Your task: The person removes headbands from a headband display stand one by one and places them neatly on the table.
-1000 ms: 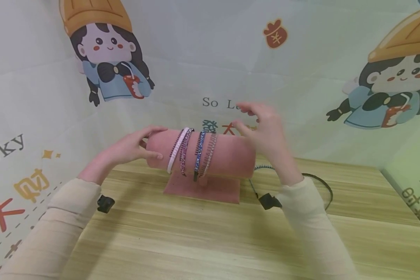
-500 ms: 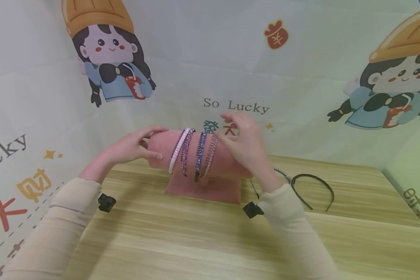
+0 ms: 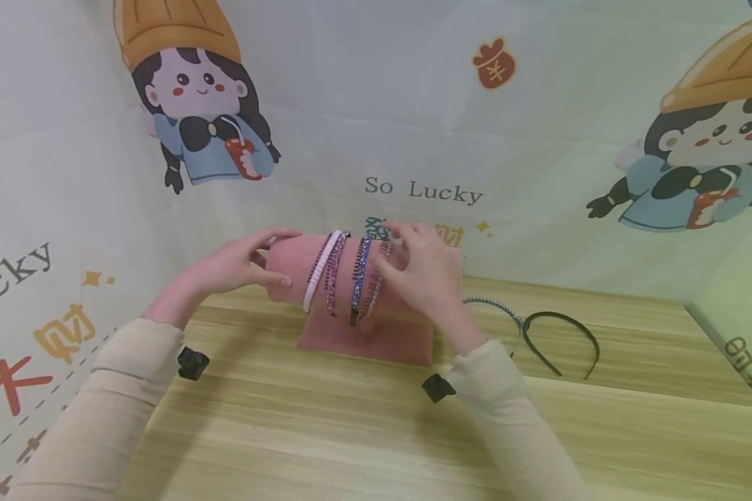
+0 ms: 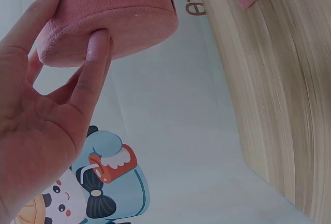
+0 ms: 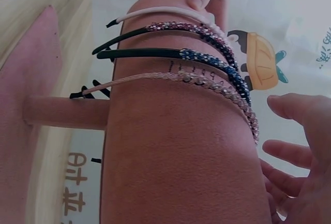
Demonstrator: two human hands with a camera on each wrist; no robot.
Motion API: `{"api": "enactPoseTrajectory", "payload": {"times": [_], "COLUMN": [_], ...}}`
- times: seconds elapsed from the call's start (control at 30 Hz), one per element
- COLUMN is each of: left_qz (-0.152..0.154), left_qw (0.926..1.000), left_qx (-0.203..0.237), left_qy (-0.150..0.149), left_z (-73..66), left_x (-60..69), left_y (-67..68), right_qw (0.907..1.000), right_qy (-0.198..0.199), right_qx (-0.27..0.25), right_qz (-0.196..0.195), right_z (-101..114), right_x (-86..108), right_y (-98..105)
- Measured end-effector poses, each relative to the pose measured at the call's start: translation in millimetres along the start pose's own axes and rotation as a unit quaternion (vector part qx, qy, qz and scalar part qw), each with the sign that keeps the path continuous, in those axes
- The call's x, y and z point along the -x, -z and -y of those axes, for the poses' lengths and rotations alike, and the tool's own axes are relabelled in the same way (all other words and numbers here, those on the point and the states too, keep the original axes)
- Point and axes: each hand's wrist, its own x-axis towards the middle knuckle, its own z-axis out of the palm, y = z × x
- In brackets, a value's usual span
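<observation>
A pink plush headband stand (image 3: 291, 254) has a horizontal roll on a post and flat base. My left hand (image 3: 235, 263) grips the roll's left end, thumb in front. Around the roll sit a white headband (image 3: 315, 285), a purple-pink glitter headband (image 3: 333, 271), a blue glitter headband (image 3: 359, 275) and a pale pink beaded headband (image 5: 199, 79). My right hand (image 3: 423, 275) is beside the beaded headband, over the roll's right half. In the right wrist view, its fingers (image 5: 289, 154) are spread and apart from that band's edge.
To the right on the wooden table (image 3: 326, 431) lie a toothed teal headband (image 3: 495, 302) and a black headband (image 3: 595, 341). A printed cloth backdrop (image 3: 326, 104) rises behind and at both sides. Black wrist cameras (image 3: 192, 364) hang by the sleeves.
My right hand has moved left and down, from above the roll's right end to beside the beaded headband. The left hand keeps its grip, and the headbands on the roll look little changed.
</observation>
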Motion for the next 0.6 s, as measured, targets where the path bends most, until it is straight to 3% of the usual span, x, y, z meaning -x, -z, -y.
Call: {"api": "enactPoseTrajectory", "payload": {"times": [0.33, 0.6], "left_qz": [0.003, 0.000], "left_qw": [0.9999, 0.9999], "left_qx": [0.011, 0.010], "left_qy": [-0.001, 0.001], "left_z": [1.4, 2.7], "left_x": [-1.0, -1.3], "left_y": [-1.8, -2.4], "right_qw": [1.0000, 0.9985], "right_qy": [0.006, 0.013], "right_qx": [0.006, 0.049], "right_qz": [0.002, 0.018], "right_z": [-2.6, -2.9], "right_x": [4.0, 4.0], "right_y": [-9.0, -10.3]}}
